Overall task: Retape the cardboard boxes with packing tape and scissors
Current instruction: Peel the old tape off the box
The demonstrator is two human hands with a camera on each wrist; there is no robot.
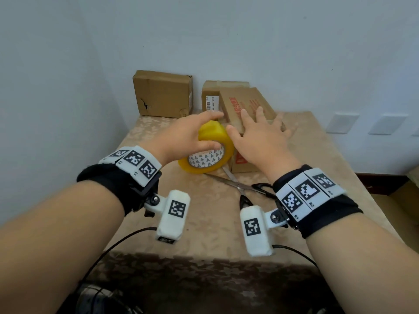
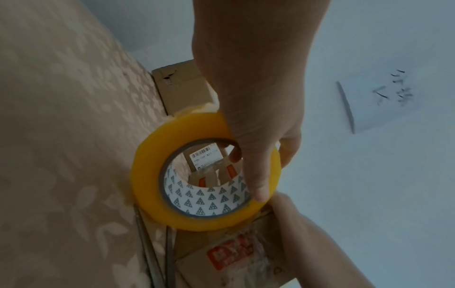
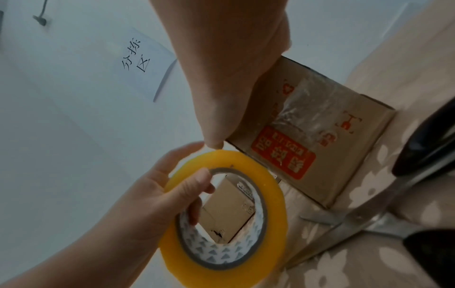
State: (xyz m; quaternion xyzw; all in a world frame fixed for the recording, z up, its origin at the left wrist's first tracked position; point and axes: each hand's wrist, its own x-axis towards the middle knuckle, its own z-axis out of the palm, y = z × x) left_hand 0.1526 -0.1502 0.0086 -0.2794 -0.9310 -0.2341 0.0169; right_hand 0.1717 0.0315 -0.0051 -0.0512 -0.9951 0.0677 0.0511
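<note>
My left hand (image 1: 195,132) grips a yellow packing tape roll (image 1: 206,150), thumb through its patterned core, fingers over the rim. The roll stands on edge just left of a cardboard box with red print (image 1: 249,105). My right hand (image 1: 258,130) lies flat on that box's top, fingers spread, thumb tip close to the roll. Scissors (image 1: 238,184) lie open on the table in front of the box. In the left wrist view the tape roll (image 2: 147,175) hides part of the box (image 2: 229,259). The right wrist view shows old clear tape on the box's end (image 3: 332,146) beside the roll (image 3: 270,194).
Two more cardboard boxes stand against the back wall: a torn one (image 1: 163,94) at the left and a labelled one (image 1: 213,96) behind the printed box. The table (image 1: 204,223) wears a beige patterned cloth. Walls close in at the left and back.
</note>
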